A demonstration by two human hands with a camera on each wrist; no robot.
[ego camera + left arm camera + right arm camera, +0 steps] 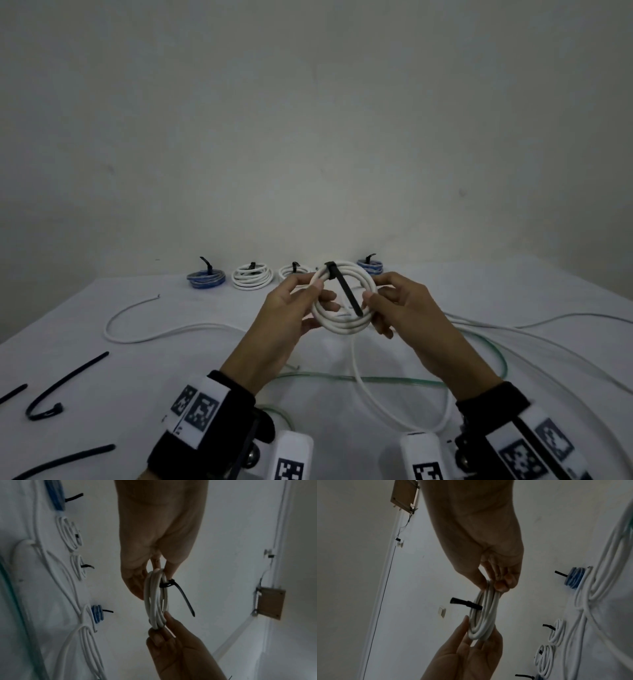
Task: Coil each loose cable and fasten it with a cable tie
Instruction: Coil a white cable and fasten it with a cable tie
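Observation:
Both hands hold a coiled white cable [342,322] upright above the table. My left hand [318,294] pinches its left rim between thumb and fingers. At the right rim my right hand [375,308] grips the turns. A black cable tie [331,266] is looped round the top of the coil, and its tail slants down across the opening and hangs free. In the left wrist view the left hand [159,570] pinches the coil [154,601] just above the tie [167,584]. The right wrist view has the right hand [493,585] on the coil [486,615], with the tie [465,603] sticking out sideways.
Along the table's back edge lie several tied coils: blue [206,278], white [252,275], white [294,272], blue [370,265]. Loose white cables [137,329] and a green cable [376,378] sprawl over the white table. Spare black ties [65,387] lie front left.

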